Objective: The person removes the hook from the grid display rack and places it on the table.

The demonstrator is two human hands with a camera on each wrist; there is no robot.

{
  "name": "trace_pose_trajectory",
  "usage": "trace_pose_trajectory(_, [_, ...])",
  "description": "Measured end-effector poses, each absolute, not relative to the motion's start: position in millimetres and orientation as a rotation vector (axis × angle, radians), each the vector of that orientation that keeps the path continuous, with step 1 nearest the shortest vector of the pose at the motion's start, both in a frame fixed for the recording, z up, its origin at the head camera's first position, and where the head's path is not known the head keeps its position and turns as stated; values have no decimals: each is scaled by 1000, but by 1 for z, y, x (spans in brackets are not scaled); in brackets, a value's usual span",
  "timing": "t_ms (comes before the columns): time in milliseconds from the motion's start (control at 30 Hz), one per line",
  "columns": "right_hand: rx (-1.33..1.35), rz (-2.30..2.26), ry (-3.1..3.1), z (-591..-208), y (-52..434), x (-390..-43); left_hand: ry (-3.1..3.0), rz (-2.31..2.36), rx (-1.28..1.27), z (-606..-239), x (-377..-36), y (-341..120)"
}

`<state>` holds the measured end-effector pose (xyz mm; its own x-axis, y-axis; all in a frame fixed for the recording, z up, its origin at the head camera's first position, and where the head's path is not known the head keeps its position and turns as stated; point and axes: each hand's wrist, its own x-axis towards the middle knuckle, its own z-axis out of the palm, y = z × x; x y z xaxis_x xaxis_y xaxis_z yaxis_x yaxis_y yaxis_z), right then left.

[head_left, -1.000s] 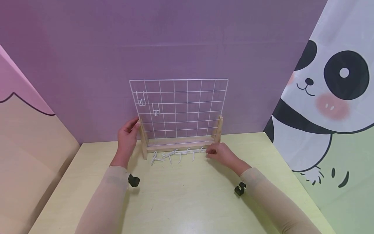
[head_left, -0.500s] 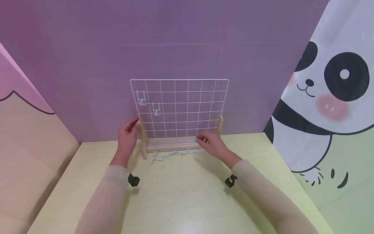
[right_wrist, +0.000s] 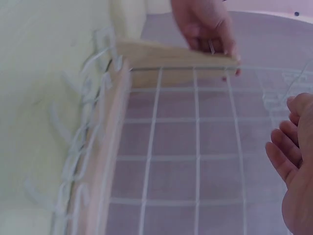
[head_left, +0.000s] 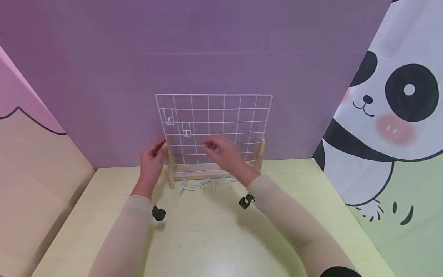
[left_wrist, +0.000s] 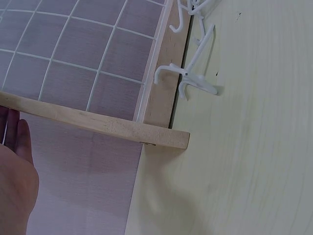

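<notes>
A white wire grid panel [head_left: 221,115] stands upright in a wooden stand [head_left: 207,171] at the back of the table. Two white hooks [head_left: 168,116] [head_left: 186,130] hang on its upper left. Several loose white hooks [head_left: 204,184] lie in a row in front of the base, also seen in the left wrist view [left_wrist: 190,78] and right wrist view [right_wrist: 83,142]. My left hand [head_left: 152,157] grips the stand's left post [right_wrist: 171,56]. My right hand [head_left: 221,150] is raised before the grid's lower middle, fingertips pinched on what looks like a small white hook, mostly hidden.
The yellow-green table [head_left: 207,238] ends at a purple backdrop [head_left: 207,46] right behind the grid. A panda-print cloth [head_left: 391,115] hangs at the right, a pink and tan panel [head_left: 31,154] at the left. Black camera mounts [head_left: 158,212] [head_left: 245,201] sit on both wrists.
My right hand left the right end of the hook row on the table and rose up and leftward to the front of the grid. The left hand stayed on the post.
</notes>
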<state>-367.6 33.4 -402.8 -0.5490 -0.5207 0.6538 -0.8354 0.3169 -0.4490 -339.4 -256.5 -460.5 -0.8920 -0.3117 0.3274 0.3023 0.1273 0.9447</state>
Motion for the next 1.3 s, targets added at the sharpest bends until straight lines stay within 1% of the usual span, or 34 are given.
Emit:
trace_pose_trajectory(233, [1196, 1149, -2071, -386, 3, -371, -1971, -1811, 23, -459, -339, -256])
trace_pose_trajectory(400, [1174, 1136, -2057, -383, -10, -373, -1967, -1815, 12, -459, -340, -256])
trace_pose_trajectory(800, [1165, 1095, -2039, -380, -26, -375, -1949, -1816, -4, -464, -343, -257])
trace_pose_trajectory(1300, [1129, 1091, -2098, -378, -37, -366, -1946, -1803, -21, -462, -342, -259])
